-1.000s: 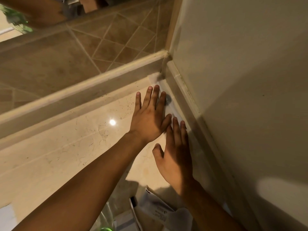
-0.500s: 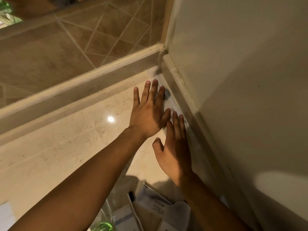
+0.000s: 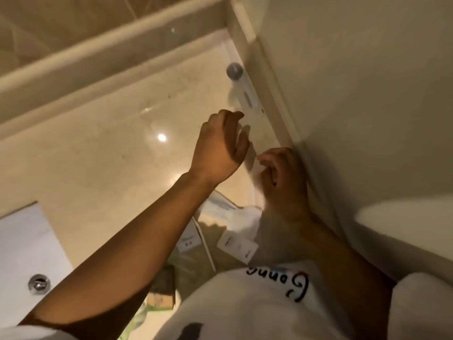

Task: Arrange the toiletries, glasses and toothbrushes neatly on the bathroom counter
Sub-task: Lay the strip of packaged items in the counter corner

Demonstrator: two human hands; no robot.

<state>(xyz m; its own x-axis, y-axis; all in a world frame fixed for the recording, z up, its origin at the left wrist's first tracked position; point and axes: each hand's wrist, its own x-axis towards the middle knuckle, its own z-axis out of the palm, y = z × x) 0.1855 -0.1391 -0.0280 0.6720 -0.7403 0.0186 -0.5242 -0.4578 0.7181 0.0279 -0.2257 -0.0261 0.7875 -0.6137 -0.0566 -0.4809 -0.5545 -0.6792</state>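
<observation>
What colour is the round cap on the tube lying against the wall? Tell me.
Grey: the round cap on a white tube, clearest in the head view.

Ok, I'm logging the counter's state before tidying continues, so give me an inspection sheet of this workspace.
Surface: glossy beige counter, mostly bare.
Job's things: white tube with a grey cap lying along the side wall; white sachets near the front.
Clutter: crumpled wrapper.
Hands: left hand and right hand raised, fingers curled; blurred, holding nothing clearly.
Cables: thin white strip, kind unclear.
Surroundings: sink, tiled backsplash.
</observation>
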